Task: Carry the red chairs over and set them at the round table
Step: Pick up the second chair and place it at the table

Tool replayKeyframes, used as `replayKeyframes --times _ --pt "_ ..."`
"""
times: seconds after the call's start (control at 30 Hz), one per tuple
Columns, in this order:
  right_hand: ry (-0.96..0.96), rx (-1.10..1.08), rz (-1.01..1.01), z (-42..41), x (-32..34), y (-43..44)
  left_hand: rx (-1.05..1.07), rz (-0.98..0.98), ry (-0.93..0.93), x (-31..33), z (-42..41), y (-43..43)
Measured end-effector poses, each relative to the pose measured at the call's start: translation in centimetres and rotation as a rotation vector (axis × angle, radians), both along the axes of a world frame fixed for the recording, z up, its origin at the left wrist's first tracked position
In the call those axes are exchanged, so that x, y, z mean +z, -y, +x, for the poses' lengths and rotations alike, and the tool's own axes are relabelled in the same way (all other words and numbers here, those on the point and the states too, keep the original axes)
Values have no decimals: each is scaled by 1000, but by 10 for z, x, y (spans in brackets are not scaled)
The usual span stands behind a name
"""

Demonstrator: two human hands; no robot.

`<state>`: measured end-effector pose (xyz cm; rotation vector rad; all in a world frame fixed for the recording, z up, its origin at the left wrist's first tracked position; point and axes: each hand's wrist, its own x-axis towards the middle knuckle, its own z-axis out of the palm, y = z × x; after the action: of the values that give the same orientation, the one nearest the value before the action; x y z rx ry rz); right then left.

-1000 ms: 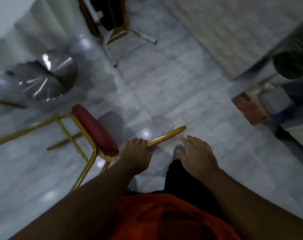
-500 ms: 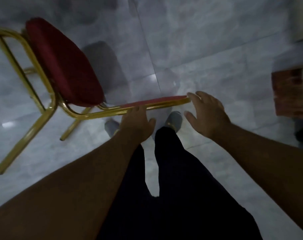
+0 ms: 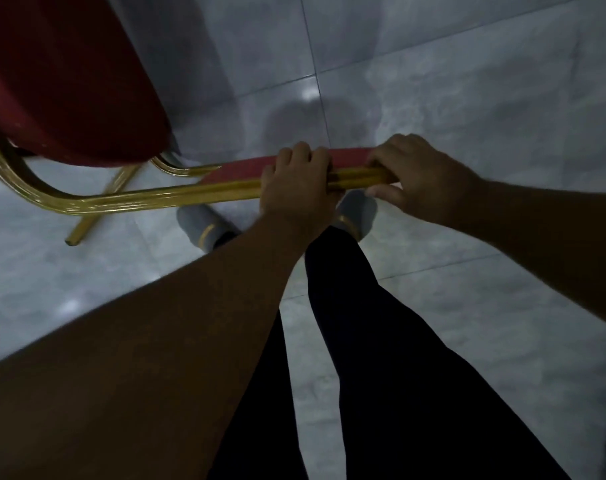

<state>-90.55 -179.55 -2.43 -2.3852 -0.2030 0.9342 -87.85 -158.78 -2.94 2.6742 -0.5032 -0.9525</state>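
A red chair (image 3: 62, 84) with a gold metal frame fills the upper left, its padded seat close to the camera. Its red backrest with the gold rail runs toward the middle of the view. My left hand (image 3: 296, 183) is closed around the backrest's top edge. My right hand (image 3: 415, 178) grips the same edge just to the right, at the corner. One gold chair leg (image 3: 97, 209) ends just above the tiles at the left. The round table is out of view.
Grey marble floor tiles (image 3: 467, 81) spread all around. My legs in dark trousers and my two grey slippers (image 3: 204, 225) stand directly below the chair back. A dark object shows at the bottom right edge.
My right hand, open and apart from the chair half a second ago, has closed on the backrest. The view has tilted down and the chair has come closer.
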Motion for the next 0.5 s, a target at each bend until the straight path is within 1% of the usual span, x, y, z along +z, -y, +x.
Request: replayKeyframes --times 0.1,0.2,0.33,0.5 --pt "22 25 6 1 -1 3 -66 -8 28 2 2 0" --pt "24 26 39 6 3 1 -74 21 62 3 -1 1" --pt "40 11 50 10 15 -8 -76 40 155 8 -5 -10" --pt "81 28 47 18 47 -24 -53 5 213 38 -3 -27"
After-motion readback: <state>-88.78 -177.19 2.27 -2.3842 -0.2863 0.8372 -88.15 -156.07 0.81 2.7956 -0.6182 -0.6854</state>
